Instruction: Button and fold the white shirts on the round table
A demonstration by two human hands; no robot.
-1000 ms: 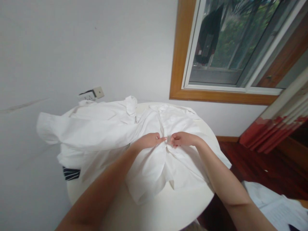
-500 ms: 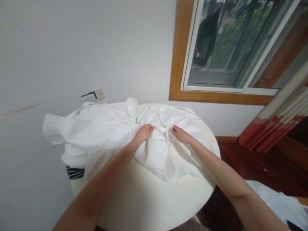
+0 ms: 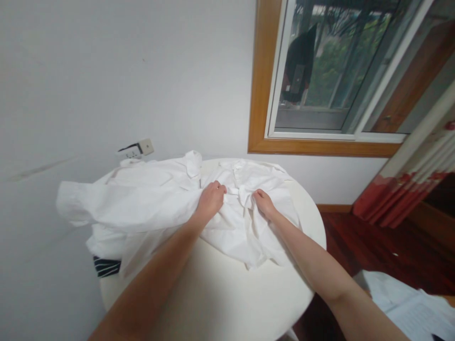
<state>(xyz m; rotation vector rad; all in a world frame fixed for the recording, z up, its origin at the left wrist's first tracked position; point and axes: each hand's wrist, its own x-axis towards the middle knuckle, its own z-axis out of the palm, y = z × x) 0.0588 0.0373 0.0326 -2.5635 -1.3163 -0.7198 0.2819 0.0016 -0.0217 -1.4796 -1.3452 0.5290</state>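
Observation:
A crumpled white garment [image 3: 231, 232] lies spread over the right half of the round table. My left hand [image 3: 212, 201] is closed on its cloth near the middle, back of the hand upward. A short distance to the right, my right hand [image 3: 263, 203] pinches a fold of the same fabric. Between the two hands runs a narrow white strip [image 3: 232, 191], and creased cloth gathers beside it. More white cloth with a sleeve-like end [image 3: 74, 201] is heaped at the left. I cannot tell whether this heap belongs to the same garment.
The round white table [image 3: 213, 293] stands against a pale wall with a socket [image 3: 133, 152]. Black-and-white striped cloth [image 3: 106, 266] peeks from under the heap. A wood-framed window [image 3: 320, 146], a red-and-cream curtain [image 3: 377, 199] and white items [image 3: 408, 303] are at the right.
My left hand has turned more palm-down and closed around the cloth. The fabric between the hands is more bunched, and the front edge of the garment has shifted slightly.

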